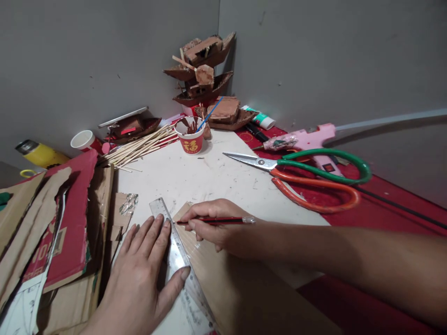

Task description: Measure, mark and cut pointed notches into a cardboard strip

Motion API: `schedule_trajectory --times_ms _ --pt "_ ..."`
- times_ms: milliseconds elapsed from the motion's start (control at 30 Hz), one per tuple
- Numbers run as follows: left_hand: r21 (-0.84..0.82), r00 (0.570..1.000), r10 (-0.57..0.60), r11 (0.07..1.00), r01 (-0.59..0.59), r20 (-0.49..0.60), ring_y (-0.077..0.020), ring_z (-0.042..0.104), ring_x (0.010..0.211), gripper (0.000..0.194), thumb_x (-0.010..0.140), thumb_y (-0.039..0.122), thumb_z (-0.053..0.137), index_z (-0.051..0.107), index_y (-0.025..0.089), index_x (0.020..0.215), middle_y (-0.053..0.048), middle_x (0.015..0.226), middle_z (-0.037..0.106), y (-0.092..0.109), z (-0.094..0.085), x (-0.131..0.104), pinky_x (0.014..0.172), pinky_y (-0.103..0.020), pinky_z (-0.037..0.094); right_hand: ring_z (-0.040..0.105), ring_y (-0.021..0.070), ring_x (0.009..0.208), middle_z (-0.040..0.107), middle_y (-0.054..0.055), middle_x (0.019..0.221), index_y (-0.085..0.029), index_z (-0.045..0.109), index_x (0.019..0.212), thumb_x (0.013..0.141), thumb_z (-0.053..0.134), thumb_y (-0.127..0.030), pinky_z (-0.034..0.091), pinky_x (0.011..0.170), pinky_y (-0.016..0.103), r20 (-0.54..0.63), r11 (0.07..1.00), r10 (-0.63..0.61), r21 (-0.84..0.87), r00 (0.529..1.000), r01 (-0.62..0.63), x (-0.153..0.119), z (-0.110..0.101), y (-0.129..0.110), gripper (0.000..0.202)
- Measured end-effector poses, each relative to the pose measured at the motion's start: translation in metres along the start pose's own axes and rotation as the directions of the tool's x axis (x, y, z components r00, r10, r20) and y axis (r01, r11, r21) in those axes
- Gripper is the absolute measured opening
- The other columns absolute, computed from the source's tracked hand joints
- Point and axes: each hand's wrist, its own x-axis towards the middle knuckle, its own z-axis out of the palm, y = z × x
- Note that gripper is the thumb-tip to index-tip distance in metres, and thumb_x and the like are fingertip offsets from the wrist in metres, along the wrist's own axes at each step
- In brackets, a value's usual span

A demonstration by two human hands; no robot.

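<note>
On pale board [209,181] by grey walls [104,56]: left hand [145,270] flat on ruler [174,246], right hand [213,223] gripping pencil [223,220].

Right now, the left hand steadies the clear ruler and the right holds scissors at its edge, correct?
Not scissors: the head view shows the right hand holding a pencil at the edge of the clear ruler, which the left hand steadies.

a white sheet [206,179] lies on the red table [394,190]. cardboard [223,284] and a cup [191,143] rest on the sheet, a glue gun [310,138] beside it.
</note>
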Motion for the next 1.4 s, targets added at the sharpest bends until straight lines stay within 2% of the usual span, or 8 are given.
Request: schedule_trajectory --times_ms 233,500,700,900,1100,1267,1400 --pt "0.009 1.000 -0.002 1.000 0.002 0.002 -0.0352 0.049 0.134 0.069 0.091 0.050 0.053 0.040 0.011 0.146 -0.019 0.149 0.049 0.001 0.000 0.002 0.103 -0.058 0.046 0.057 0.0082 0.054 0.065 0.000 0.071 -0.016 0.072 0.088 0.081 0.055 -0.018 0.041 0.041 0.013 0.002 0.989 0.123 0.081 0.992 -0.123 0.001 -0.001 0.005 0.018" --pt "0.013 1.000 0.006 1.000 -0.006 -0.003 -0.0363 0.052 0.130 0.068 0.091 0.052 0.053 0.043 0.010 0.144 -0.020 0.146 0.052 0.001 -0.002 0.002 0.102 -0.058 0.046 0.061 0.0111 0.056 0.070 0.004 0.073 -0.016 0.070 0.078 0.075 0.057 -0.018 0.044 0.040 0.015 0.076 0.969 0.246 -0.002 0.966 -0.247 -0.003 -0.007 -0.013 0.014" --pt "0.024 1.000 0.013 1.000 -0.014 0.003 -0.0367 0.052 0.130 0.068 0.090 0.051 0.054 0.045 0.008 0.143 -0.021 0.146 0.052 0.001 -0.003 0.004 0.102 -0.058 0.046 0.060 0.0099 0.054 0.066 0.001 0.063 -0.015 0.068 0.072 0.074 0.057 -0.015 0.044 0.041 0.014 0.084 0.962 0.265 0.048 0.960 -0.270 -0.002 -0.006 -0.014 0.011" --pt "0.036 1.000 0.014 0.999 -0.015 0.003 -0.0366 0.053 0.130 0.070 0.091 0.053 0.053 0.044 0.007 0.143 -0.021 0.146 0.052 0.002 -0.003 0.002 0.103 -0.058 0.045 0.059 0.0088 0.051 0.065 0.001 0.064 -0.014 0.067 0.072 0.073 0.056 -0.015 0.045 0.039 0.013 0.109 0.946 0.301 0.092 0.947 -0.311 -0.001 -0.006 -0.016 0.011" --pt "0.035 1.000 0.017 0.999 -0.017 -0.001 -0.0372 0.053 0.129 0.069 0.090 0.053 0.053 0.046 0.008 0.142 -0.021 0.145 0.053 0.002 -0.003 0.005 0.102 -0.058 0.045 0.058 0.0097 0.049 0.062 -0.002 0.056 -0.016 0.066 0.072 0.070 0.053 -0.012 0.046 0.042 0.016 0.203 0.933 0.343 0.040 0.917 -0.358 -0.003 -0.011 -0.021 0.014" --pt "0.029 1.000 0.020 0.999 -0.020 0.000 -0.0378 0.054 0.128 0.068 0.090 0.052 0.053 0.046 0.007 0.141 -0.022 0.145 0.053 0.001 -0.003 0.004 0.101 -0.059 0.046 0.056 0.0075 0.046 0.062 -0.003 0.055 -0.015 0.065 0.070 0.071 0.052 -0.011 0.047 0.043 0.015 0.259 0.938 0.315 0.058 0.913 -0.340 -0.003 -0.013 -0.017 0.014" --pt "0.030 1.000 0.011 0.999 -0.011 0.001 -0.0369 0.053 0.129 0.069 0.090 0.054 0.054 0.046 0.008 0.141 -0.021 0.145 0.053 0.002 -0.004 0.003 0.103 -0.058 0.044 0.060 0.0075 0.046 0.066 -0.001 0.060 -0.014 0.066 0.071 0.070 0.055 -0.011 0.049 0.044 0.015 0.271 0.930 0.292 0.143 0.917 -0.338 -0.002 -0.014 -0.011 0.012"
